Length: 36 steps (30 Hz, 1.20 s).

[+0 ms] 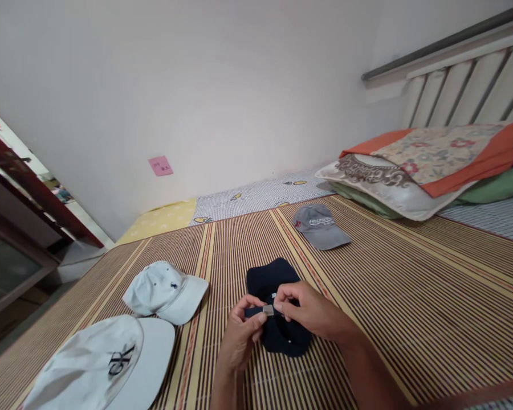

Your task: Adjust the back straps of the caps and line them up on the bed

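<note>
Taking the navy cap (282,337) as clock centre, the white CK cap (98,359) lies nearest, at eight o'clock on the striped mat (402,296). On that mat, between both hands, the navy cap has its strap (252,312) pinched by the left hand (240,331) at the metal buckle (268,310) and by the right hand (305,310) across it. A pale-blue cap (166,296) sits at nine, the gray cap (318,225) at one, the pillow (380,188) farther towards two.
</note>
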Tool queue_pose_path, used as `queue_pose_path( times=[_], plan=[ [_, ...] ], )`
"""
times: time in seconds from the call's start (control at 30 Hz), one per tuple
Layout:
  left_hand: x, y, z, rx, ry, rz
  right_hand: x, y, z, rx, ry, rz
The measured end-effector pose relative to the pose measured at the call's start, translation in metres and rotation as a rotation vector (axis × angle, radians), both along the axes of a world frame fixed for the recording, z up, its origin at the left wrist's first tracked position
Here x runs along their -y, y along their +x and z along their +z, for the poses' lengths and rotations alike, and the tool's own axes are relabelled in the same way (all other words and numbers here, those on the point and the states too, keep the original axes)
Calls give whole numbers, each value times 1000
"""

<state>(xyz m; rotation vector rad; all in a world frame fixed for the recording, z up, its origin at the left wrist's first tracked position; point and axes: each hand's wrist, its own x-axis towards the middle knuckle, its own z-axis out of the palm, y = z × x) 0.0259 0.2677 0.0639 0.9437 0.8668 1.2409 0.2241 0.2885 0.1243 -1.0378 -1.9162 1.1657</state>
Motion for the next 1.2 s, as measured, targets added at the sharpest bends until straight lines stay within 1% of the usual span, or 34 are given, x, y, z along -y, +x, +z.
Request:
queue_pose_path(
  times=[0.13,0.3,0.37,0.47,0.6,0.77,0.93,1.2],
  plan=[
    [1,0,1,18,-22,10,-1,3,0,12,8,-1],
    [0,-3,1,61,-56,68,-12,26,-9,13,61,-113],
    [-1,-4,1,65,-61,67,-15,35,-12,17,46,-106],
    [-1,-5,1,69,-65,62,-16,43,-16,35,1,-49],
    [0,-7,2,70,-74,38,-17,45,-20,49,-25,-13],
    [-1,-7,3,65,-72,35,-19,46,-24,-29,-37,-20],
    [-3,-5,-1,68,-68,48,-22,47,-27,-72,-63,-34],
    [-5,-4,-5,84,-66,60,-28,48,-40,-135,-78,-44]
  ],
)
